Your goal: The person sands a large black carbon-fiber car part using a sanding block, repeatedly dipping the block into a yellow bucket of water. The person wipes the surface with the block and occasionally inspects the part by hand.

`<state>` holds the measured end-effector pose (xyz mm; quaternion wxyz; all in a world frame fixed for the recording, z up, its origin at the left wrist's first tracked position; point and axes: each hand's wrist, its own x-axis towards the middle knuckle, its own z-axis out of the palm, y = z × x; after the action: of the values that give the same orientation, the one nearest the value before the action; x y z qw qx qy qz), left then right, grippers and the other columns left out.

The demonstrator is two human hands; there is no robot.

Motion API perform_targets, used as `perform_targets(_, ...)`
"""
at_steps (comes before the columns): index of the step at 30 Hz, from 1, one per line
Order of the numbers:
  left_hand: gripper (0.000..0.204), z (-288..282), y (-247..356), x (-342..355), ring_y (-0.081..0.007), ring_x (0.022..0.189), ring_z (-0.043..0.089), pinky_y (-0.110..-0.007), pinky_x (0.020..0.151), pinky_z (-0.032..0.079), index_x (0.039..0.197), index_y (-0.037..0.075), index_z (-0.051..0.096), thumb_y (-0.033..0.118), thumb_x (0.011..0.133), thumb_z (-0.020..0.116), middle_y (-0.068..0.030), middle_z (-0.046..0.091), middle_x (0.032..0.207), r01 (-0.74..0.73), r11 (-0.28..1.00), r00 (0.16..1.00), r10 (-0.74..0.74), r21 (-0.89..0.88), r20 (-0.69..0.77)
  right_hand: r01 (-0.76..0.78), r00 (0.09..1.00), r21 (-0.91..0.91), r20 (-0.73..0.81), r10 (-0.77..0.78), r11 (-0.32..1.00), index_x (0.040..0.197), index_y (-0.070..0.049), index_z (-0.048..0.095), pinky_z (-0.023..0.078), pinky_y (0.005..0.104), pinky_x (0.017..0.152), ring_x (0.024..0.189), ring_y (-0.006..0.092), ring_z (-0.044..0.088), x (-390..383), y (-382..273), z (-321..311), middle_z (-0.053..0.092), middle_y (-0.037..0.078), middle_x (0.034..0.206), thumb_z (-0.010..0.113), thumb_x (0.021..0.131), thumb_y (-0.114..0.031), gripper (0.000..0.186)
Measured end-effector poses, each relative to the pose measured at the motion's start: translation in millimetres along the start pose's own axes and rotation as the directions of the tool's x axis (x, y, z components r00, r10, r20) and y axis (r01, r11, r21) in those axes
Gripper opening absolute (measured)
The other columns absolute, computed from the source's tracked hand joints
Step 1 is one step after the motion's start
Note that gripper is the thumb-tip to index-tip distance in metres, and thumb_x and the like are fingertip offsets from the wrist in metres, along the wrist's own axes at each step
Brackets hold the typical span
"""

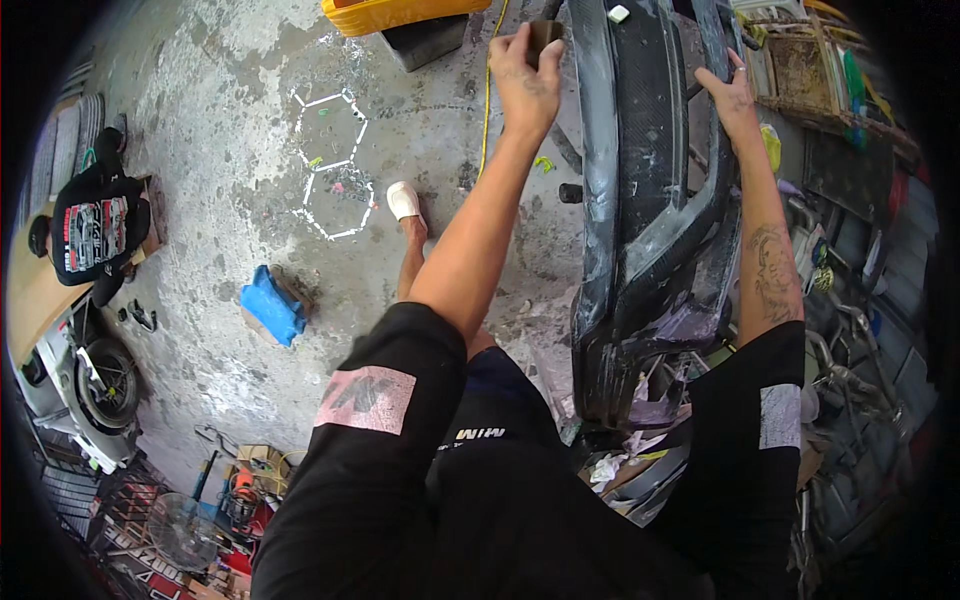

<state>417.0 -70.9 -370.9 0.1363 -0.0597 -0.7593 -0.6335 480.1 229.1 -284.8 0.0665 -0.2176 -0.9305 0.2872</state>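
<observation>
While black sleeves and a black shirt fill the nearest part of the view, both bare forearms reach forward to the work. The left hand [527,88] grasps a small brown pad [545,36] between thumb and fingers, held just beside the bumper's left edge; there seems to be a gap between them. The right hand [733,100] grips the opposite rim, thumb on the inner side. Between the two hands stands the car bumper [599,150], long and dark, running away from the person, with a small white piece [618,14] lying on it near the far end.

Pale grey, dull patches cover much of its left edge and the lower right bar, so the surface work looks partly done; darker stretches near the close end and along the middle appear less worked, though whether they need it cannot be told.

Farther off, on the stained floor [220,180], lie a blue bundle [273,305] and a yellow cord [487,110]; at far left, a co-worker [95,225] bends near a motorcycle [85,400].
</observation>
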Motion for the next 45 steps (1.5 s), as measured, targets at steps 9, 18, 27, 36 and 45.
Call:
perform_targets(9,0.057,-1,58,-58,-0.0375,0.104,0.055,-0.045,0.091,0.047,0.142,0.007,0.060,0.012,0.088,0.077,-0.0225,0.057,0.113,-0.396,0.913,0.867,0.406,-0.095,0.289,0.048,0.997,-0.086,-0.051,-0.053,0.995,0.156,-0.006,0.041,0.038,0.0393,0.114,0.139,0.0362,0.048,0,37,-26,0.050,0.025,0.150,0.076,0.084,-0.050,0.090)
perform_targets(18,0.061,-22,54,-108,-0.0360,0.104,0.055,-0.045,0.089,0.048,0.144,0.011,0.061,0.009,0.086,0.079,-0.0224,0.058,0.115,-0.242,0.968,0.855,0.247,-0.069,0.456,0.062,0.996,-0.094,-0.062,-0.068,0.994,0.156,-0.011,0.042,0.037,0.0371,0.114,0.138,0.0305,0.050,-1,73,-27,0.050,0.018,0.152,0.073,0.089,-0.046,0.081)
perform_targets(27,0.048,25,39,-33,-0.0367,0.102,0.056,-0.043,0.088,0.048,0.138,0.006,0.064,0.008,0.091,0.073,-0.0238,0.058,0.115,-0.379,0.921,0.882,0.389,-0.090,0.267,-0.097,0.992,-0.005,-0.083,0.096,0.995,0.154,-0.003,0.039,0.042,0.0384,0.110,0.130,0.0327,0.054,-5,16,-15,0.054,0.024,0.142,0.077,0.080,-0.028,0.088)
perform_targets(36,0.042,72,48,56,-0.0388,0.098,0.058,-0.045,0.086,0.047,0.136,0.001,0.063,0.009,0.095,0.069,-0.0236,0.056,0.110,-0.297,0.945,0.926,0.321,-0.140,0.198,-0.082,0.992,0.028,-0.095,0.084,0.996,0.154,-0.003,0.039,0.041,0.0384,0.112,0.131,0.0332,0.053,11,20,-15,0.053,0.024,0.144,0.077,0.080,-0.024,0.086)
perform_targets(45,0.056,26,17,-14,-0.0374,0.103,0.052,-0.047,0.090,0.045,0.138,0.011,0.065,0.006,0.084,0.076,-0.0216,0.058,0.116,-0.460,0.883,0.818,0.463,-0.094,0.342,-0.144,0.986,-0.023,-0.086,0.142,0.989,0.154,-0.005,0.040,0.045,0.0380,0.107,0.124,0.0318,0.058,-6,0,-18,0.059,0.024,0.135,0.075,0.081,-0.027,0.084)
